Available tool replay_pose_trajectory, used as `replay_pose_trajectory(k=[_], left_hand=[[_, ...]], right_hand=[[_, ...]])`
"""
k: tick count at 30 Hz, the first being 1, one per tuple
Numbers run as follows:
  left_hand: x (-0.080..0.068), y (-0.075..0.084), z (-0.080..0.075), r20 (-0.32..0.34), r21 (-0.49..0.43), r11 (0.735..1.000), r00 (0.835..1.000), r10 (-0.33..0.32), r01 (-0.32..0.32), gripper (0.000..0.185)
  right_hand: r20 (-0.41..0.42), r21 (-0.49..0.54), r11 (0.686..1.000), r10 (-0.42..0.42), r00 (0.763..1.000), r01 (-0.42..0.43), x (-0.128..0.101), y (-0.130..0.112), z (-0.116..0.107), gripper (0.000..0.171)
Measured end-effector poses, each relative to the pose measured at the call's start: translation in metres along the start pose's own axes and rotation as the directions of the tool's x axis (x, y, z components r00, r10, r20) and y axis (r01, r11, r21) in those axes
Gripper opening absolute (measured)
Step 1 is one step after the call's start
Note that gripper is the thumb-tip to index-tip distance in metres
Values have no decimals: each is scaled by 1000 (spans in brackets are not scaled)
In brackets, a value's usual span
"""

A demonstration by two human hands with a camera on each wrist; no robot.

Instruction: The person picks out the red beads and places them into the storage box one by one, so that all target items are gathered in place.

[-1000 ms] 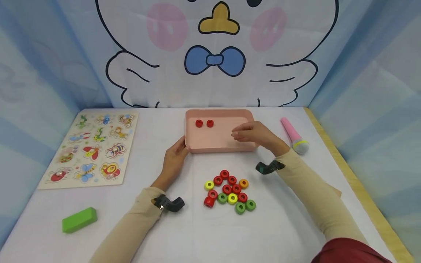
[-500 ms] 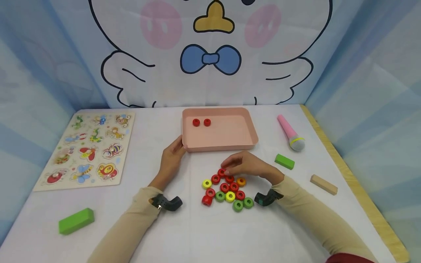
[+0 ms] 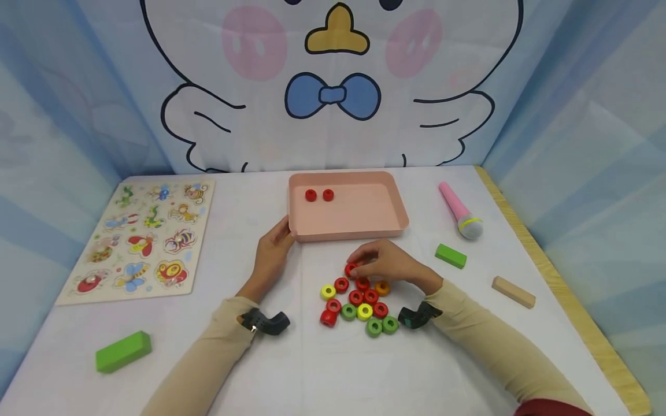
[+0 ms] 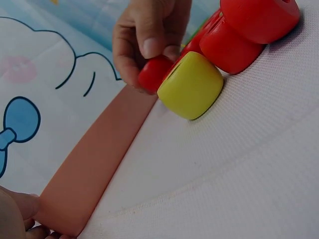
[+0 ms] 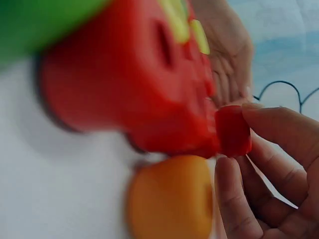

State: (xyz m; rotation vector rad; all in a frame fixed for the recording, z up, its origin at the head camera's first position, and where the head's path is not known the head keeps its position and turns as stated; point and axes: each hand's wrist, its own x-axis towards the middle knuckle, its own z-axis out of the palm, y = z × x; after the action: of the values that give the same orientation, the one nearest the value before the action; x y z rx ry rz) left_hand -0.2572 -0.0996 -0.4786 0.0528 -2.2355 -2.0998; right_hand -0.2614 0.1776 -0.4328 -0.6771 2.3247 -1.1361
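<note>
A pink tray [image 3: 364, 214] lies at the back of the table with two red beads [image 3: 319, 195] near its rear left. My left hand [image 3: 272, 254] holds the tray's front left corner, thumb against the outer wall in the left wrist view. In front of the tray is a cluster of red, yellow, green and orange beads with holes. At the cluster's far end, my right hand [image 3: 387, 261] pinches a red bead [image 5: 233, 132] between thumb and fingertips. A yellow bead [image 4: 192, 85] and an orange bead [image 5: 172, 199] sit close by.
A board with insect pictures [image 3: 140, 242] lies at left, a green block [image 3: 123, 352] in front of it. At right are a pink toy microphone [image 3: 461, 211], a smaller green block [image 3: 450, 256] and a wooden block [image 3: 513, 292]. A printed curtain [image 3: 333, 133] hangs behind.
My right hand has come from over the tray down to the bead cluster and now pinches a red bead. The left hand stays at the tray's corner.
</note>
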Motion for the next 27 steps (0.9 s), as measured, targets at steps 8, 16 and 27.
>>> replay_pose_trajectory(k=[8, 16, 27], left_hand=[[2, 4, -5, -6, 27, 1000, 1000, -11, 11, 55], [0, 1, -7, -27, 17, 1000, 999, -24, 24, 55], [-1, -3, 0, -4, 5, 1000, 1000, -19, 19, 55]], right_hand=[[-132, 23, 998, -56, 990, 60, 33, -26, -52, 29], [-204, 89, 993, 92, 975, -75, 108, -20, -101, 26], [-204, -69, 960, 254, 946, -273, 147, 4, -108, 33]])
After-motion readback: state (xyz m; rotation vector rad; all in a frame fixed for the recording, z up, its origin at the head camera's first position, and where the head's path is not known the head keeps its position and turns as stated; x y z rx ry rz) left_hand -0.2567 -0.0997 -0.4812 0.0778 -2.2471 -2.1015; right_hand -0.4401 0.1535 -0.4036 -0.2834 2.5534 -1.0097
